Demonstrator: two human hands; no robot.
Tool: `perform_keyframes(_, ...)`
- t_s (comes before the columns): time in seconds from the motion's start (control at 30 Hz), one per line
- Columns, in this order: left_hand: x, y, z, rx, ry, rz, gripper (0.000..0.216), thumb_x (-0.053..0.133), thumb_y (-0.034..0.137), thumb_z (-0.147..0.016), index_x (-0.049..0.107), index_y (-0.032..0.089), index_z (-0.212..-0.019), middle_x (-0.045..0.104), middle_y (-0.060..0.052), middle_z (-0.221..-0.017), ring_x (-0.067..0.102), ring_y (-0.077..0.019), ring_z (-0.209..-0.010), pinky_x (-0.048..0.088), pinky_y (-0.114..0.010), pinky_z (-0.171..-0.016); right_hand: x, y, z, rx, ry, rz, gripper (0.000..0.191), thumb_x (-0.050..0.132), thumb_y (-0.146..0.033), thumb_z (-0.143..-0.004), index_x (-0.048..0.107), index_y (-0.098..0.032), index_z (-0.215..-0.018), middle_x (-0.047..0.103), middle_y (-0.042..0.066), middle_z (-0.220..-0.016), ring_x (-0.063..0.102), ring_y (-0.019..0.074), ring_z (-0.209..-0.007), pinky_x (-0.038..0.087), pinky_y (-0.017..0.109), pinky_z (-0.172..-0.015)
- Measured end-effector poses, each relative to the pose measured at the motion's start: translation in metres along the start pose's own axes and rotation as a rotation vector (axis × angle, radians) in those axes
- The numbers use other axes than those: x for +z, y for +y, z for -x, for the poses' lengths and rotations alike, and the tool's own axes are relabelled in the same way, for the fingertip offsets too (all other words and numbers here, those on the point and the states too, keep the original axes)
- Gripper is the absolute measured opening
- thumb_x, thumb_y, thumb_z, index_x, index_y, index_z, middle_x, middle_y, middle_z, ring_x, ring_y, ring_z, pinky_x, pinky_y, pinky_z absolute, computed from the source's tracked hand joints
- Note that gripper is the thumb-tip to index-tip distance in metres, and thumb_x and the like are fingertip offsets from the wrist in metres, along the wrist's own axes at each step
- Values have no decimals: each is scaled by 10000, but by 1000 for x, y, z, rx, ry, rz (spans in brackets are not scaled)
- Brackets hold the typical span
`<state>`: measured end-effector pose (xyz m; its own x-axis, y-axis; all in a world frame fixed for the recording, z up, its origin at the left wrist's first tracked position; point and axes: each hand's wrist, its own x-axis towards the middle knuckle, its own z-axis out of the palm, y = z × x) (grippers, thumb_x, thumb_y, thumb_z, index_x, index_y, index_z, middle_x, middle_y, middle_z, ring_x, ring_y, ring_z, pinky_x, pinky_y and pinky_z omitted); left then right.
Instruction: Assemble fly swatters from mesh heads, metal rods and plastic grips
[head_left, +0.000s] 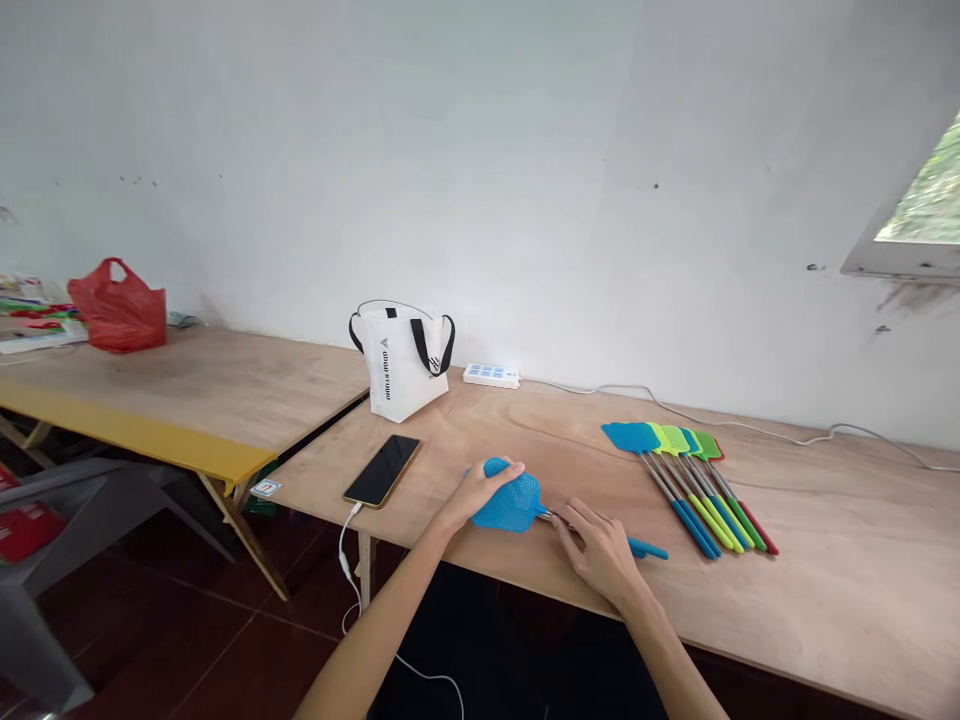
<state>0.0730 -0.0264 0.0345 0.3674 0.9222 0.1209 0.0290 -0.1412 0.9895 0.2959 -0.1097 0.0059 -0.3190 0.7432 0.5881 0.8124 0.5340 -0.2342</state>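
A: left hand (484, 487) is gripping the blue swatter head (514, 503) on the counter (825, 590), right hand (600, 548) is resting loosely on its handle.

B: yeah, I'd be pinning the head flat while sliding that handle straight.

Just the one view here, a head-worn cam looking forward and slightly down across the plywood tabletop (825, 560) toward the white wall (480, 150) behind it. It sits pretty close, so both forearms come in from the bottom edge. The framing runs from a second table (187, 385) on the left to a window corner (919, 215) on the right.
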Motion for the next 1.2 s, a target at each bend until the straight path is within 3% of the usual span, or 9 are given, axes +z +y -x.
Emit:
perform_keyframes(0.27,0,2,0,5,2,-11,429,693,606,-832,661,184,-761,616,9,-717,586,-162,-717,440,-252,-669,3,4,-1,18,-7,27,374,358,-391,-1082,706,-254,-1098,727,46,-939,705,174,-852,452,249,-661)
perform_keyframes(0.53,-15,5,-2,-5,129,-18,454,729,610,-790,606,183,-701,576,13,-668,556,-152,-663,431,-253,-640,4,12,-1,71,14,29,302,423,-399,-1059,691,-265,-1099,735,49,-945,682,212,-887,474,310,-732)
perform_keyframes(0.63,-26,-5,-9,39,204,-45,426,733,602,-784,643,186,-768,644,-12,-758,610,-184,-759,467,-271,-706,7,19,0,94,17,71,280,424,-375,-1052,680,-271,-1103,720,48,-910,665,226,-875,474,346,-766)
perform_keyframes(0.83,-43,-21,-18,160,366,-208,349,705,503,-824,632,192,-964,695,-80,-996,661,-244,-986,498,-348,-889,13,25,2,109,-34,17,308,397,-247,-1018,661,-285,-1173,710,61,-1028,657,236,-954,515,376,-812)
perform_keyframes(1.03,-21,-18,-6,351,249,-768,134,647,300,-902,676,232,-1013,585,-88,-1285,532,-293,-1257,405,-441,-1081,12,21,3,96,-96,21,431,340,-186,-1008,588,-309,-1339,697,69,-1177,635,259,-1086,497,435,-913)
perform_keyframes(1.2,-8,-31,-5,322,41,-889,182,519,300,-997,677,253,-1074,630,-62,-1233,559,-262,-1223,347,-457,-1134,7,16,1,77,-88,53,281,401,-248,-1011,637,-292,-1157,712,48,-1068,656,227,-984,471,364,-822)
